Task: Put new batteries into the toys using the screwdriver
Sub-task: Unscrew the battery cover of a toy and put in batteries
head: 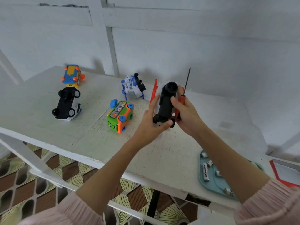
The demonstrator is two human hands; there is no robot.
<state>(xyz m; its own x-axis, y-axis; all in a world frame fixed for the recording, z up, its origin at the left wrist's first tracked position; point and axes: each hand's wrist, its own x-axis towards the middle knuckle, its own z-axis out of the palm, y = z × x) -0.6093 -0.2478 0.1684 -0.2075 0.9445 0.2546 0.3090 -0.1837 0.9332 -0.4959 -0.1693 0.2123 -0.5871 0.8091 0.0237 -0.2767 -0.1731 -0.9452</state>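
Left hand point(154, 117): raised above the table point(81, 127), fingers curled round the toy plane point(167, 103). Right hand point(186, 114): right of the plane, gripping it and the screwdriver point(182, 98).

A white and red toy plane point(165, 103) with a black underside was held belly-up above the counter point(81, 130). A red-handled screwdriver point(183, 95) (shaft pointing up) stood just right of it. Four other toys lay overturned to its left. Batteries point(205, 172) lay on a blue tray point(211, 187) to its lower right.
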